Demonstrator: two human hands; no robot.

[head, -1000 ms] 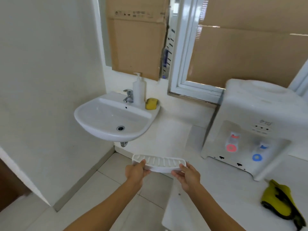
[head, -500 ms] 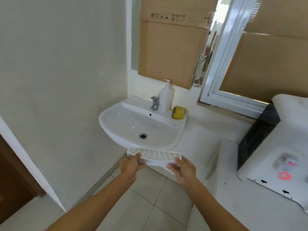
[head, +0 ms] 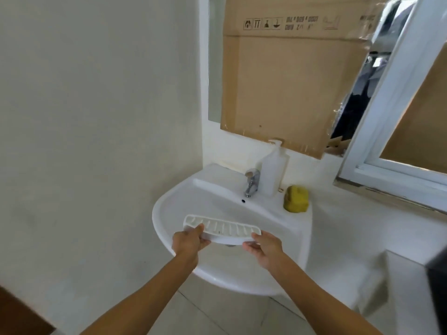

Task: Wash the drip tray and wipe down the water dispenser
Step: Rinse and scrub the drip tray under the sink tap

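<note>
Two hands (head: 191, 243) w/ ribbed tray (head: 223, 229) (white plastic)

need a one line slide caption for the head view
Both hands, left and right, hold the white drip tray over the sink, below the tap, soap bottle and yellow sponge.

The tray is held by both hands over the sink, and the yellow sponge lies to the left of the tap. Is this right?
Not quite. The head view shows the sponge to the right of the tap, beyond the soap bottle. Both hands, left and right, do hold the tray over the sink.

Two bare forearms, no sleeves, watch or rings.
</note>
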